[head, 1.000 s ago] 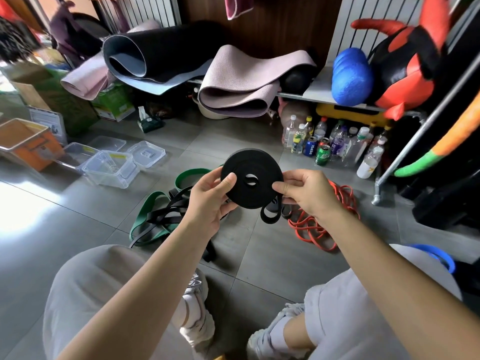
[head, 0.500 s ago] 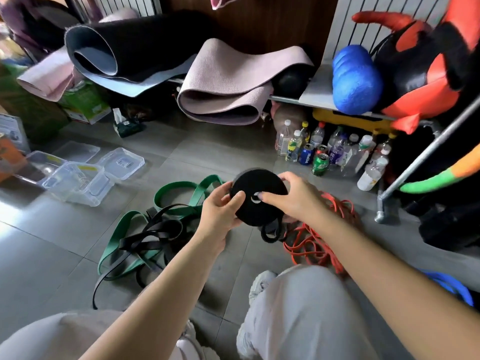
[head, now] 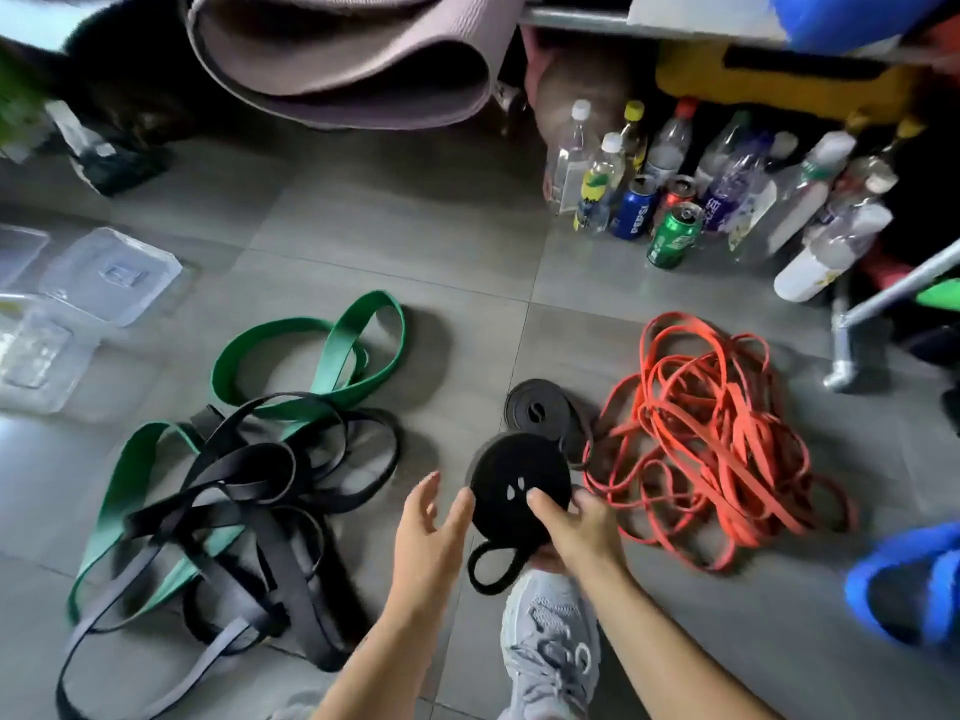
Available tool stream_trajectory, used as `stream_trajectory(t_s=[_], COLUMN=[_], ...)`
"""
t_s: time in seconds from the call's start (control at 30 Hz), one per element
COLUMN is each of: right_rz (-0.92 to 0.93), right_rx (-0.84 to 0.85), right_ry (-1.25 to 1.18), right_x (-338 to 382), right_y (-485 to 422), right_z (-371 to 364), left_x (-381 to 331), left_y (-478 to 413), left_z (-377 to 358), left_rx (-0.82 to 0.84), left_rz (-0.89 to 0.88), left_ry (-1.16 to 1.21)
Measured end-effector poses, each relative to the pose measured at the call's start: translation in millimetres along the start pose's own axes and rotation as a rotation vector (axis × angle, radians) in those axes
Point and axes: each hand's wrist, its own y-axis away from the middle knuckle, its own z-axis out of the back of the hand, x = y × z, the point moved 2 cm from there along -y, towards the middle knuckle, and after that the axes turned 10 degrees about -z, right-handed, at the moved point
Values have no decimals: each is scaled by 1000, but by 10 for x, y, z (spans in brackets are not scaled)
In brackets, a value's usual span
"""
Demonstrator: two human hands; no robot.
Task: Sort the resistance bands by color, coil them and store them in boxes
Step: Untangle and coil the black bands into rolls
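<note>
My right hand [head: 574,527] grips a tightly coiled black band [head: 514,475], low over the floor, with a loose end loop hanging below it. My left hand [head: 431,527] is beside the coil with fingers spread, only the thumb near its edge. A second, looser black coil [head: 537,410] lies on the floor just beyond. Left of my hands is a tangle of loose black bands [head: 249,485] over green bands [head: 332,345]. A heap of thin red-orange bands [head: 706,423] lies to the right. Clear plastic boxes [head: 36,350] and a lid [head: 111,275] sit at the far left.
Bottles and cans [head: 675,200] stand in a cluster at the back right beside a metal rack leg [head: 841,345]. A rolled pink mat [head: 343,59] overhangs the back. A blue band [head: 909,589] lies at the right edge. My grey shoe [head: 550,646] is below the coil.
The view has tilted down and closer to the floor. The black coil has come lower, toward the other coil on the floor. My left hand has let go and opened.
</note>
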Motion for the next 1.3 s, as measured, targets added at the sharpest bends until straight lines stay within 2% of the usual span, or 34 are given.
stream_trajectory(t_s=[0.03,0.1,0.13,0.17,0.23,0.3,0.37,0.5,0.63,0.83,1.0,1.1,1.3], right_rz=[-76,-178,-227,-278,-364,-412,-411,-352,-332,-162,-71,-32,140], right_rx=[18,6,-13,-27,-40,-53,-74,-84,-70,-248,-217,-241,-247], right_ry=[-60,-138,-159,-180,-239,-223,-110,187,390,767,1031,1032,777], right_x=[-103,-270,-362,-405,-522,-562,-555,-329,-314,-311,-223,-240,-386], right_y=[-122,-344,-468,-536,-704,-844,-973,-1149,-1267,-1345,-1410,-1405,-1247], right_z=[-115,-291,-370,-415,-503,-579,-609,-565,-512,-337,-228,-131,-181], left_x=[192,509,620,706,855,913,1014,1225,1200,1169,1199,1166,1015], left_y=[-34,-53,-79,-142,-357,-580,-800,-1173,-1227,-1095,-1136,-1230,-1283], left_z=[-39,-171,-221,-247,-263,-306,-371,-404,-490,-721,-692,-591,-409], left_rx=[1,64,73,41,-59,-23,37,13,124,74,144,283,491], left_rz=[170,511,604,623,538,425,331,251,203,183,165,242,353], left_ry=[21,212,329,405,394,278,88,-300,-473,-469,-480,-403,-507])
